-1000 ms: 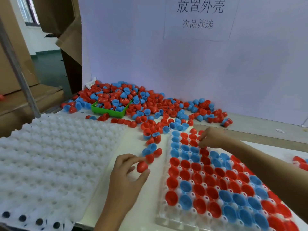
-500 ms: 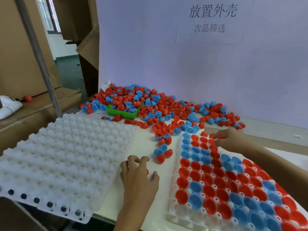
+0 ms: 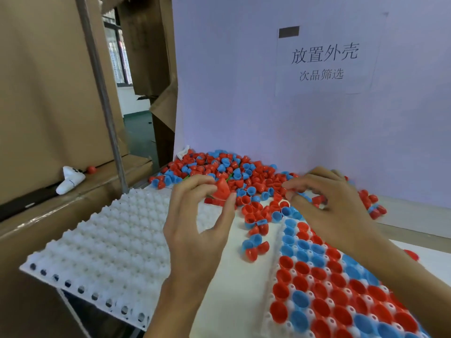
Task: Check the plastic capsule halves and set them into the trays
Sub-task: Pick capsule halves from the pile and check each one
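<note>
1. Fingers (image 3: 195,182) and thumb of the left hand (image 3: 195,230) were pinched on a red plastic capsule half (image 3: 221,190), raised before the heap of red and blue capsule halves (image 3: 244,174).
2. Curled over that heap was the right hand (image 3: 334,203); whether anything was grasped could not be told.
3. Below lay a white moulded plastic tray (image 3: 105,242) and a filled tray (image 3: 341,289).
4. "放置外壳 次品筛选" was read on the white paper sign (image 3: 324,62).

Left hand (image 3: 195,230) is pinching a red capsule half (image 3: 221,190) above white empty tray (image 3: 102,242); right hand (image 3: 334,206) is curling over pile (image 3: 234,172) beside filled tray (image 3: 341,289).
</note>
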